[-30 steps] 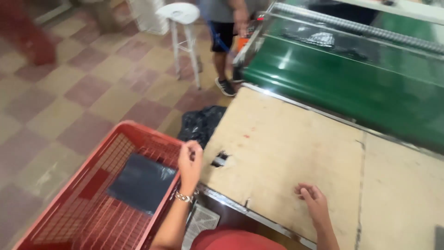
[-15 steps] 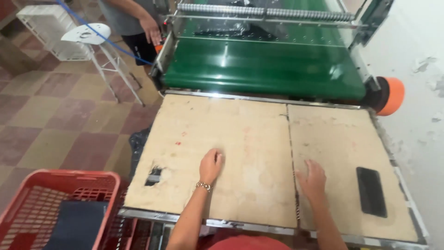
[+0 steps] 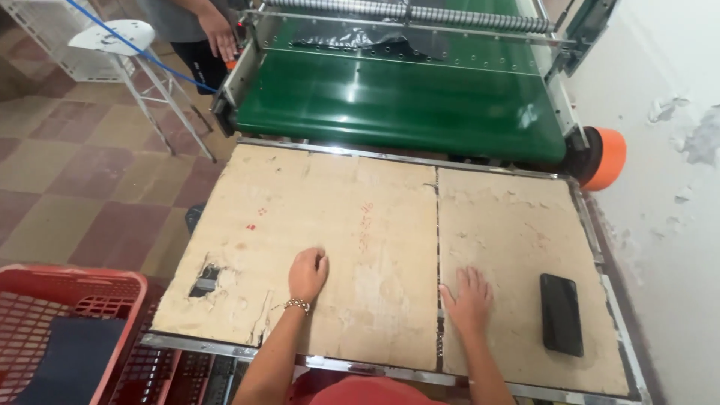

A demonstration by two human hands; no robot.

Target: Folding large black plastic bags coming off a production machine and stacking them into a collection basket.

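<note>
Resting on a worn cardboard-covered desk (image 3: 360, 225), both hands lie empty, well apart from each other.

Head view:
- Left hand (image 3: 307, 274): loosely curled, knuckles down on the left cardboard sheet, beaded bracelet (image 3: 298, 304) at the wrist; grips nothing.
- Right hand (image 3: 469, 298): flat, fingers spread, just right of the seam between the two sheets; grips nothing.
- Black phone (image 3: 562, 313): flat on the right sheet, near right of the right hand, apart from it.
- Torn hole (image 3: 205, 278): near left corner of the desk.
- Red plastic crate (image 3: 67, 315): near left, on the floor, dark folded item inside.
- Green conveyor belt (image 3: 397, 105): far side, black plastic sheet at its far end.
- Orange roller cap (image 3: 606, 157): far right.
- White stool (image 3: 120, 37): far left.
- Another person's hand (image 3: 219, 35): at the conveyor's far left corner.
</note>
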